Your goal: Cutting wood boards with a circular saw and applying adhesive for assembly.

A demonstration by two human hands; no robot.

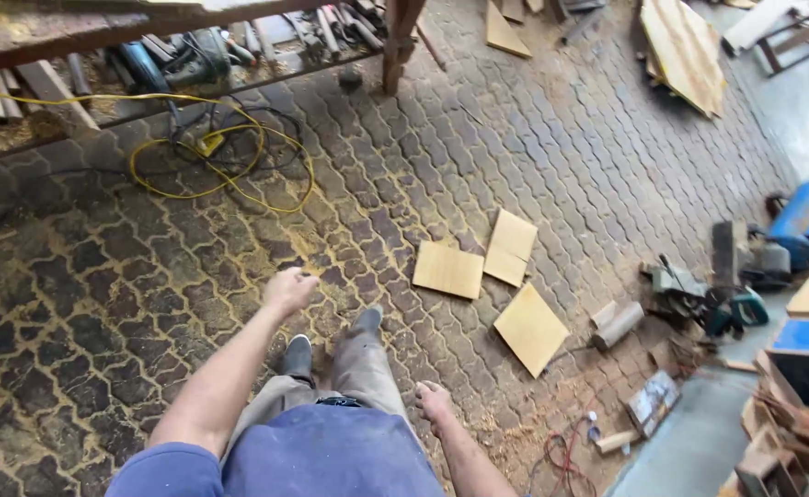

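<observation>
Walking over sawdust-strewn paving, both hands empty. Left hand at frame centre, fingers loosely curled, holding nothing. Right hand lower centre, fingers half curled, also empty. Three square plywood pieces lie on the floor just right of centre, nearest the hands. Yellow cable coiled upper left under the bench.

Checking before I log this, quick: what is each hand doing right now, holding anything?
Left hand: loosely curled, holding nothing, out over the paved floor.
Right hand: loosely curled, holding nothing, nearest the plywood squares.
</observation>
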